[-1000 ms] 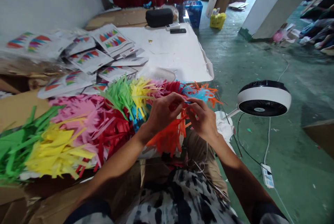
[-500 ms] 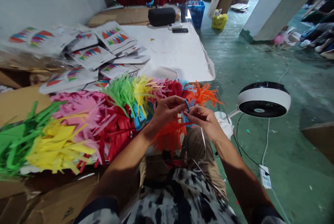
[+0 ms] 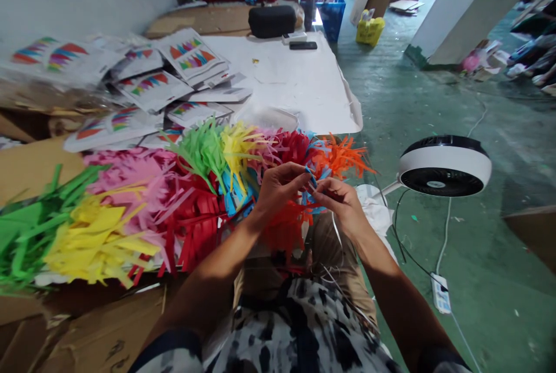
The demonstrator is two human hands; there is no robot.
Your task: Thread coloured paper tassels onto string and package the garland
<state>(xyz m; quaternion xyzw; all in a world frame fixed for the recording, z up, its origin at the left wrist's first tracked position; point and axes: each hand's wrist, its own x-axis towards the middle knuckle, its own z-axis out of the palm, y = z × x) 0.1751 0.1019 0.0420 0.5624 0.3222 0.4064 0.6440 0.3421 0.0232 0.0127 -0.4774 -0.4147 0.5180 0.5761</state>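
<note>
My left hand (image 3: pixel 284 185) pinches the looped top of a blue paper tassel (image 3: pixel 310 175) between thumb and fingertips. Close beside it, my right hand (image 3: pixel 341 199) is closed on a thin white ribbon (image 3: pixel 336 229), whose tail hangs down over my lap. An orange tassel (image 3: pixel 286 225) hangs below my hands. Just beyond them lie more tassels: orange (image 3: pixel 345 156), red (image 3: pixel 293 147), yellow (image 3: pixel 240 147) and green (image 3: pixel 202 150). The exact spot where ribbon and blue paper meet is hidden by my fingers.
Piles of green (image 3: pixel 26 228), yellow (image 3: pixel 95 240), pink (image 3: pixel 130 187) and red tassels (image 3: pixel 191 222) lie at left. Printed packets (image 3: pixel 152 89) are heaped behind them. A black case (image 3: pixel 272 21) and a phone (image 3: pixel 303 45) rest on the white table. A fan (image 3: pixel 445 165) stands at right.
My hands stay together at the blue tassel, with only small finger movements. The right hand has turned slightly inward, and the whole view has shifted a little.
</note>
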